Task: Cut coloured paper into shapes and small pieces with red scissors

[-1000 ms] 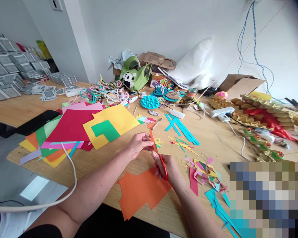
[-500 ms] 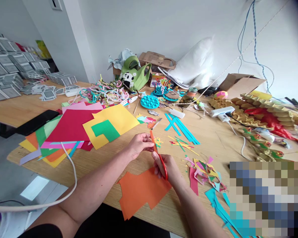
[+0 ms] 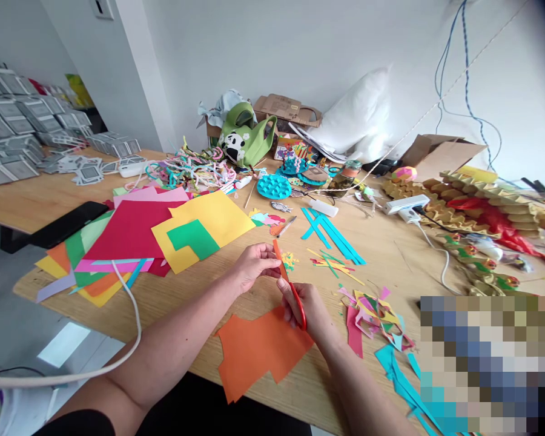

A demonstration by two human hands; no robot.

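Note:
Near the middle of the table, my left hand (image 3: 258,266) pinches a narrow orange paper strip (image 3: 278,249), which stands up past the fingertips. Just to its right, my right hand (image 3: 303,306) is closed on scissors with red handles (image 3: 303,315); their blades are hard to make out against the strip. A larger orange sheet (image 3: 258,351) with notched edges lies below both hands, partly under the right one. Tiny yellow and green paper bits (image 3: 289,261) lie just beyond the fingers.
Coloured sheets (image 3: 127,230) are stacked at left beside a black phone-like object (image 3: 68,224). Blue strips (image 3: 333,233) and mixed scraps (image 3: 375,312) lie at right. Behind are a green panda bag (image 3: 245,139) and a power strip (image 3: 406,204). A white cable (image 3: 136,315) crosses the left side.
The top of the orange strip has tipped very slightly left. Both hands keep nearly the same place and hold.

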